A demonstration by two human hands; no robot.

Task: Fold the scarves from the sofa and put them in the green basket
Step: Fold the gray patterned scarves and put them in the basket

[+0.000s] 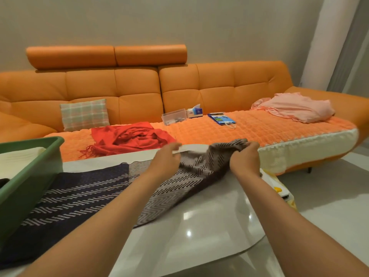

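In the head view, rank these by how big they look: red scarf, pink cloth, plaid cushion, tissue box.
Largest: red scarf and pink cloth, too alike to rank.
Then plaid cushion.
Smallest: tissue box.

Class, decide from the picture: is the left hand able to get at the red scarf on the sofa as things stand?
Probably not yet: the left hand is pinching the grey zigzag scarf. Once it lets go, the way to the red scarf looks free.
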